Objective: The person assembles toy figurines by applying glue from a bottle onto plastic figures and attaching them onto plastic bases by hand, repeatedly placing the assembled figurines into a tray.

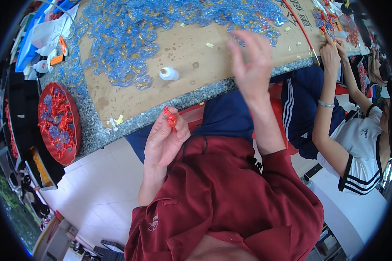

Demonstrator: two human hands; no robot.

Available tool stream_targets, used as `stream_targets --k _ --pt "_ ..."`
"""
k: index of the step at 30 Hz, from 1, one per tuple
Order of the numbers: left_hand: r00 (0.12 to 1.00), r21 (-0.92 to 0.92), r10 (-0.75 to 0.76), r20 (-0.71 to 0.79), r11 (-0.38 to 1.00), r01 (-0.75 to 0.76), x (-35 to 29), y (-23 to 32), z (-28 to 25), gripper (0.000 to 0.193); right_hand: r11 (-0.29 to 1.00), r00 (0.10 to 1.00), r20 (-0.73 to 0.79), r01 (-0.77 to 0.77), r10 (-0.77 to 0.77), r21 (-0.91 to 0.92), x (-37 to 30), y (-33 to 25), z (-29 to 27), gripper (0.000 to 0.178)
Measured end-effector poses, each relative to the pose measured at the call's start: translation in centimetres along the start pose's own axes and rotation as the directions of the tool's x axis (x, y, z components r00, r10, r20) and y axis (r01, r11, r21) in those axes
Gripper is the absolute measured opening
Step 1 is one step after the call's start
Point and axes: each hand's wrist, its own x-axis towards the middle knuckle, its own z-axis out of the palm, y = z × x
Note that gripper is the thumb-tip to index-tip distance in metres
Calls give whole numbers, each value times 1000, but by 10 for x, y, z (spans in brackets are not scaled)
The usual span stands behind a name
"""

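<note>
My left hand (pixel 164 137) is closed in a pinch on a small glossy red plastic piece (pixel 172 121), held up just off the table's near edge. Over the cardboard, my right hand (pixel 253 65) is raised, its fingers curved and apart, slightly smeared by motion; nothing shows between them. Beyond its fingertips spreads a wide heap of clear blue flower-like pieces (pixel 130 39) with yellow centres. A white squeeze bottle (pixel 169 73) with a brownish tip lies on the cardboard (pixel 189 54) between my two hands.
On the left, a red bowl (pixel 77 143) holds red pieces and some blue ones. Past it are an orange-handled tool (pixel 63 46) and a blue bin (pixel 28 43). A red stick (pixel 301 32) lies at right, near a co-worker's hands (pixel 331 54). Paper scraps dot the cardboard.
</note>
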Motion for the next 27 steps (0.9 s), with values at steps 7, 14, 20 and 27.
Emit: stream_targets --k 7,14,20,27 --pt "998 44 -62 -2 997 62 12 -7 5 29 991 1000 14 -10 12 -135 13 29 0 17" --pt "998 52 -50 -35 997 52 9 -4 2 30 975 977 32 213 -212 -61 1 8 11 17" --pt "998 27 -55 -43 998 57 7 -2 3 31 986 975 167 131 -147 101 4 -6 0 20" --pt "999 53 9 -36 999 -8 2 -4 2 30 1000 923 384 -11 7 9 7 -20 -9 30"
